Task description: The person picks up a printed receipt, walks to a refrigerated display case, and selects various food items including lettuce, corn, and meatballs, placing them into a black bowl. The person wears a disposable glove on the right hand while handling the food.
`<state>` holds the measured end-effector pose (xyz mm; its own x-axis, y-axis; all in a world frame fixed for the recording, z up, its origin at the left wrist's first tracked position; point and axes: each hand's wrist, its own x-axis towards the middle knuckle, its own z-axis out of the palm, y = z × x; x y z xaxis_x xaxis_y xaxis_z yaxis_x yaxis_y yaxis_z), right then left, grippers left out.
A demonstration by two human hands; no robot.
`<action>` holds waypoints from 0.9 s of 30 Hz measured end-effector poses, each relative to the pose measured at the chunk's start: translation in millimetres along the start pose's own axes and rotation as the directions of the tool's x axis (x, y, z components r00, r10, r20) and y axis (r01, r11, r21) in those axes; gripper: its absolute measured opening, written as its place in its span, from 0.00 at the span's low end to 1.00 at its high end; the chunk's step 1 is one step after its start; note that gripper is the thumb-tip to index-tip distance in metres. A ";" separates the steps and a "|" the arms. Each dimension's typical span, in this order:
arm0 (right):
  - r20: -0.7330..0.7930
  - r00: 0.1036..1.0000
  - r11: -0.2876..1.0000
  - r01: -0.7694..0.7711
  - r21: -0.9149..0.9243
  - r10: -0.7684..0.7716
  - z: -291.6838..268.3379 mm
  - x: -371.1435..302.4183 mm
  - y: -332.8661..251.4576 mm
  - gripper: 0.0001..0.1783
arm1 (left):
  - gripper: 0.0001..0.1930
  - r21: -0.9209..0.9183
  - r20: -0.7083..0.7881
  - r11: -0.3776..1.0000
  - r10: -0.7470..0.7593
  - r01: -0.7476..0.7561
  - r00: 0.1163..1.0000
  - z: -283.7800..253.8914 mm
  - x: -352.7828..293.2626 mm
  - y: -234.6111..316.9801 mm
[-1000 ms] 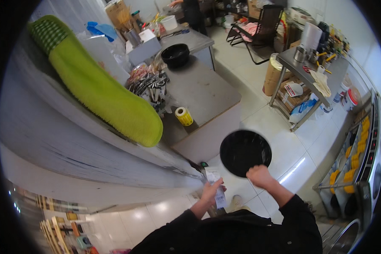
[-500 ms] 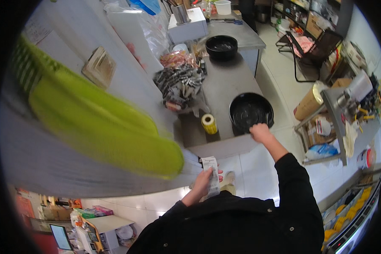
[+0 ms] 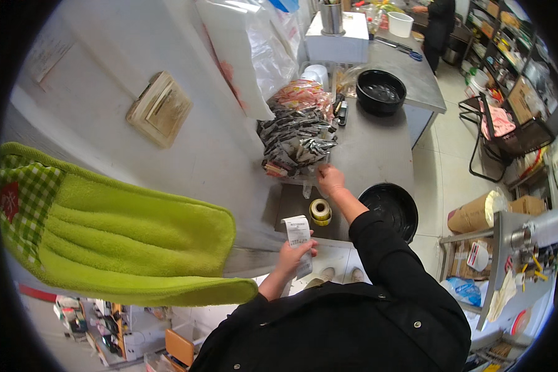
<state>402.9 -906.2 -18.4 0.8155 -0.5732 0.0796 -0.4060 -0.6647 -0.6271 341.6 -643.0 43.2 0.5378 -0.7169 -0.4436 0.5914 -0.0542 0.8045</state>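
My left hand point(image 3: 293, 257) is closed on a printed paper receipt point(image 3: 297, 230), a long white strip held upright in front of me. My right hand point(image 3: 332, 178) reaches forward to the near edge of a heap of black and silver packets point(image 3: 294, 139) on the metal counter. Its fingers are bent together beside the packets' clear plastic bag point(image 3: 308, 186); whatever they pinch is too small to make out. A roll of yellow labels point(image 3: 320, 212) stands just below that hand. Partly behind my right sleeve is a round black bowl point(image 3: 390, 208).
Another black bowl point(image 3: 381, 92) rests farther back on the counter point(image 3: 372, 146). A green towel-like cloth point(image 3: 136, 229) hangs close at left, near a wall switch point(image 3: 160, 110). Scissors point(image 3: 409, 53) lie at the back. A folding chair point(image 3: 508, 130) and a shelf point(image 3: 508, 248) stand right; someone in black point(image 3: 440, 28) is far off.
My right hand has left the near black bowl's rim and moved left to the packets. My left hand keeps the receipt. The view has shifted, so the counter appears farther right.
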 end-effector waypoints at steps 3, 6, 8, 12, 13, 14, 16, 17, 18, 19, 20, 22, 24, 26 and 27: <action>-0.051 0.990 0.877 0.143 0.460 -0.135 -20.6 -7.7 15.9 0.15 | 0.21 -0.020 -0.109 0.992 0.118 -0.121 0.987 1.2 -5.0 2.4; 0.063 0.998 0.189 -0.061 0.980 -0.008 -75.8 -32.7 21.6 0.10 | 0.21 -0.041 -0.209 0.965 0.246 -0.260 0.946 10.7 -6.1 7.3; 0.180 0.984 -0.187 -0.178 0.966 -0.010 -118.7 -52.8 20.0 0.10 | 0.21 -0.100 -0.285 0.937 0.295 -0.334 0.912 23.9 -2.2 12.6; 0.172 0.975 -0.160 -0.194 0.968 -0.144 -185.6 -82.1 20.2 0.11 | 0.26 -0.278 -0.167 0.907 0.279 -0.316 0.946 68.9 11.6 22.8; 0.159 0.971 -0.140 -0.185 0.973 -0.179 -195.7 -88.7 20.8 0.11 | 0.28 -0.336 -0.084 0.903 0.254 -0.268 0.964 83.1 14.2 24.1; 0.173 0.975 -0.078 -0.185 0.980 -0.138 -203.4 -95.3 21.3 0.10 | 0.33 -0.335 0.041 0.908 0.282 -0.253 0.958 96.2 15.9 25.7; 0.168 0.982 -0.010 -0.169 0.985 -0.087 -216.5 -106.5 25.3 0.08 | 0.29 -0.257 0.119 0.922 0.329 -0.291 0.937 124.0 17.1 26.5; 0.175 0.983 0.029 -0.173 0.984 -0.064 -221.9 -111.9 28.4 0.09 | 0.23 -0.212 0.151 0.925 0.349 -0.315 0.925 136.0 18.1 27.5; 0.169 0.983 0.050 -0.166 0.985 -0.065 -226.8 -117.0 32.2 0.09 | 0.21 -0.149 0.147 0.926 0.368 -0.347 0.918 146.4 18.8 28.8; 0.159 0.984 0.061 -0.154 0.986 -0.086 -230.8 -122.6 37.0 0.09 | 0.20 -0.105 0.151 0.920 0.390 -0.378 0.908 155.8 19.0 29.2; 0.144 0.987 0.077 -0.139 0.987 -0.065 -233.8 -128.3 42.5 0.09 | 0.19 -0.070 0.163 0.906 0.423 -0.417 0.891 163.3 18.5 29.4; 0.082 0.990 0.062 -0.076 0.995 -0.111 -235.6 -136.3 53.7 0.08 | 0.18 -0.074 0.079 0.929 0.368 -0.362 0.927 172.5 18.1 32.1; 0.003 1.000 0.006 -0.003 1.000 -0.009 -232.7 -143.2 63.5 0.08 | 0.14 -0.138 0.030 0.919 0.376 -0.369 0.926 178.8 17.6 32.8; -0.065 0.994 0.016 0.064 0.998 0.084 -232.6 -149.6 70.5 0.06 | 0.11 -0.187 0.053 0.909 0.388 -0.372 0.920 181.6 16.6 33.9; -0.147 0.977 0.258 0.104 0.960 0.154 -236.4 -154.8 72.9 0.06 | 0.09 -0.220 0.069 0.902 0.395 -0.373 0.916 182.0 15.7 34.0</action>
<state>149.6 -979.2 106.7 0.6734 -0.7331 0.0950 0.3758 0.2289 -0.8980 260.8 -782.6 135.5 0.6851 -0.7259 -0.0611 0.4649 0.3711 0.8038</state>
